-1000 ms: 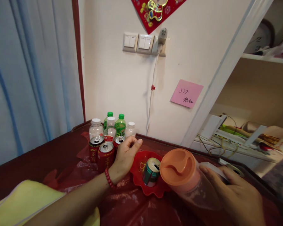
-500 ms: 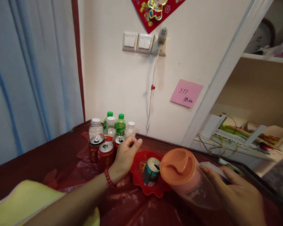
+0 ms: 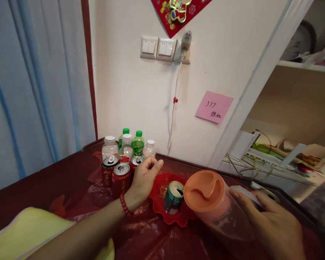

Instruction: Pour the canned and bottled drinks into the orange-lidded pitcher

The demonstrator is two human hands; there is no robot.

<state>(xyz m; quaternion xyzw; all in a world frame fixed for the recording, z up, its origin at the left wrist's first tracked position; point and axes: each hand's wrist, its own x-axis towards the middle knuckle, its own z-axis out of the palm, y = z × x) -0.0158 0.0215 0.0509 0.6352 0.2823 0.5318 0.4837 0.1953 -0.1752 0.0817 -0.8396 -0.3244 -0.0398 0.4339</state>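
Note:
My left hand [image 3: 144, 177], with a red bead bracelet at the wrist, has its fingers curled in beside the red cans; its palm side is hidden. My right hand [image 3: 273, 224] is closed on the handle side of a clear pitcher [image 3: 227, 224] with an orange lid [image 3: 204, 190], tilted toward the left. A green can [image 3: 173, 198] stands open on a red scalloped plate [image 3: 168, 217] between my hands. Left of my left hand are a red can [image 3: 121, 180], a black-topped can [image 3: 110, 171] and another red can [image 3: 136, 162], partly behind the hand.
Behind the cans stand white-capped jars [image 3: 109, 145] and green-capped bottles [image 3: 138, 144], close to the wall. A yellow cloth [image 3: 29, 231] lies at the lower left. Red plastic sheeting [image 3: 151, 238] covers part of the dark table. Shelves [image 3: 295, 119] with cables and a white device are at the right.

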